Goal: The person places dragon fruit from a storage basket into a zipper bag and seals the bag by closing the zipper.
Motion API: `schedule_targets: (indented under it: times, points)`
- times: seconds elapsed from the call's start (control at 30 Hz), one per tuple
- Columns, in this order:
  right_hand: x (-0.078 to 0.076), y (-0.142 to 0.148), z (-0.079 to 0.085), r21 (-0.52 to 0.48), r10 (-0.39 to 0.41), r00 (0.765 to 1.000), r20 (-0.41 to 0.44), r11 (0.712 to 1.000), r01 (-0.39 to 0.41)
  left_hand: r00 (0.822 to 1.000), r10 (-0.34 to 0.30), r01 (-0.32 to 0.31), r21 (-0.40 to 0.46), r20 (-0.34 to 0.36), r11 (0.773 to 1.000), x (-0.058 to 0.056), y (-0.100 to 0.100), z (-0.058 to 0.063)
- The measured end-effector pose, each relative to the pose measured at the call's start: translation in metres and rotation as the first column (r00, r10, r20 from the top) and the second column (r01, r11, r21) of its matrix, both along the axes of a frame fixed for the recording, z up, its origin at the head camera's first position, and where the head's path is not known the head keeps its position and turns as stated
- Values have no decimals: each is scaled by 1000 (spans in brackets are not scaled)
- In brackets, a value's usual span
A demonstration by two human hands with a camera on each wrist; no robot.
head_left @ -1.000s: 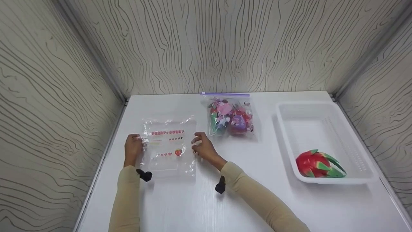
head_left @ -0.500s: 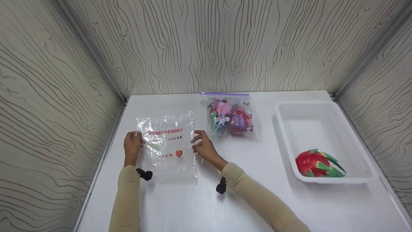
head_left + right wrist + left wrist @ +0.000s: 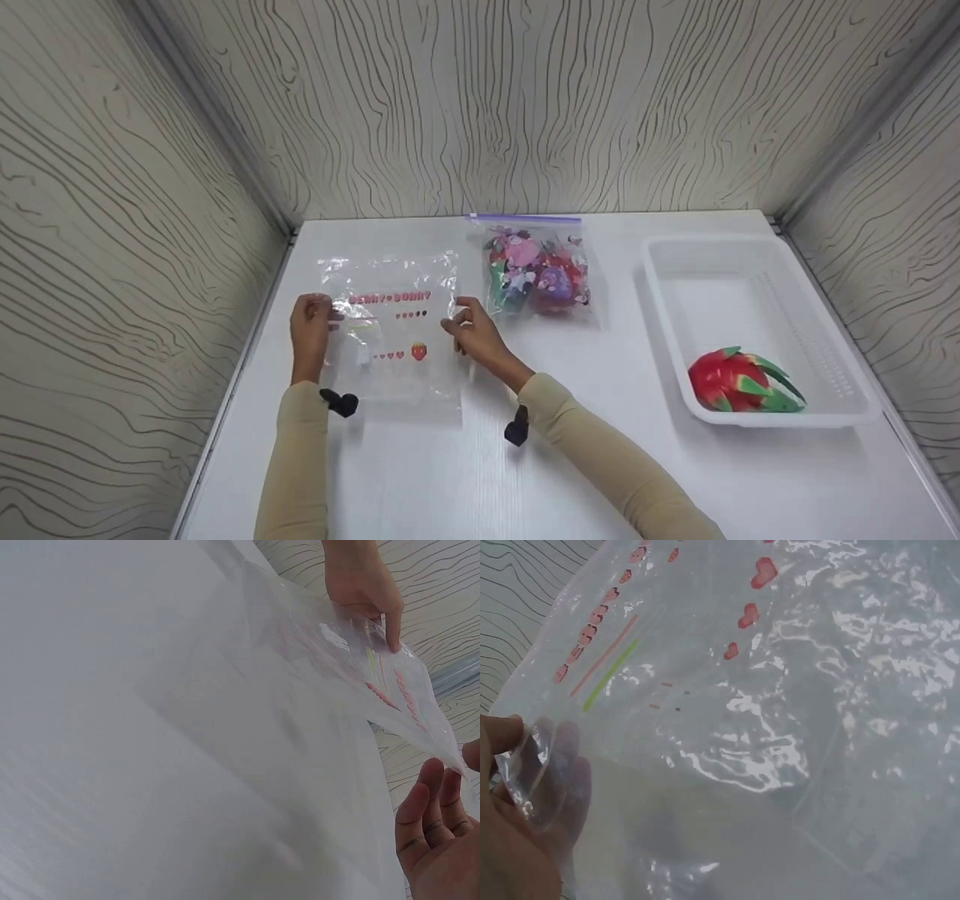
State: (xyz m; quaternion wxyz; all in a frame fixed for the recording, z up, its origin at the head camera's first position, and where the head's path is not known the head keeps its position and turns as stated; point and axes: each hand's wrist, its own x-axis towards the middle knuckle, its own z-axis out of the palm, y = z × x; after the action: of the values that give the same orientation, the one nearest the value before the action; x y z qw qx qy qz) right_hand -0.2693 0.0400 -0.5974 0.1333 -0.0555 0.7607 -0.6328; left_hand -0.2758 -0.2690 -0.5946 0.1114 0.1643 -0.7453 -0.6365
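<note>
A clear plastic bag [image 3: 390, 330] with red lettering, small hearts and a strawberry print is stretched between both hands above the white table. The left hand [image 3: 310, 330] pinches its left edge; in the left wrist view the thumb lies over the film and the fingers [image 3: 566, 780] show through it from behind. The right hand [image 3: 480, 334] pinches the opposite edge between thumb and fingers, as the right wrist view of that hand [image 3: 439, 829] shows. Wrinkles and bright glare run across the bag [image 3: 765, 712]. Its lower end hangs toward the table.
A zip bag [image 3: 536, 270] with a purple slider and colourful contents lies at the back middle. On the right stands a white plastic basket [image 3: 750, 244] holding a red and green dragon fruit [image 3: 739, 382]. Patterned panels wall the table [image 3: 450, 480] at the back and both sides.
Both hands have shifted slightly away from the body, raising the bag's upper edge. The film has flexed and its glare has moved. The zip bag and basket stay put.
</note>
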Motion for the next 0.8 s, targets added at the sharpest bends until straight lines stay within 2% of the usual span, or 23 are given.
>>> schedule_targets:
  times: [0.13, 0.3, 0.37, 0.47, 0.57, 0.8]
  points:
    - [-1, 3, 2, -15, 26, 999, -19, 1000, -26, 1000, -21, 21, 8, -1, 1000, 4, 4, 12]
    - [-4, 5, 3, -41, 17, 999, -30, 999, -18, 1000, -2, 2, 8, -19, 1000, -3, 3, -1]
    - [-5, 6, 4, -46, 8, 999, -38, 999, -9, 1000, -1, 0, -9, -30, 1000, -6, 2, -8]
    - [-7, 7, 6, -51, -4, 999, -48, 999, 2, 999, -8, 6, -38, -43, 999, -9, 2, -13]
    - [-8, 8, 7, -57, -13, 998, -56, 998, 10, 998, -14, 12, -41, -59, 999, -10, 3, -13]
    - [-8, 12, 8, -28, -27, 998, -64, 999, 25, 996, -27, 29, 31, -83, 999, -12, 5, -8]
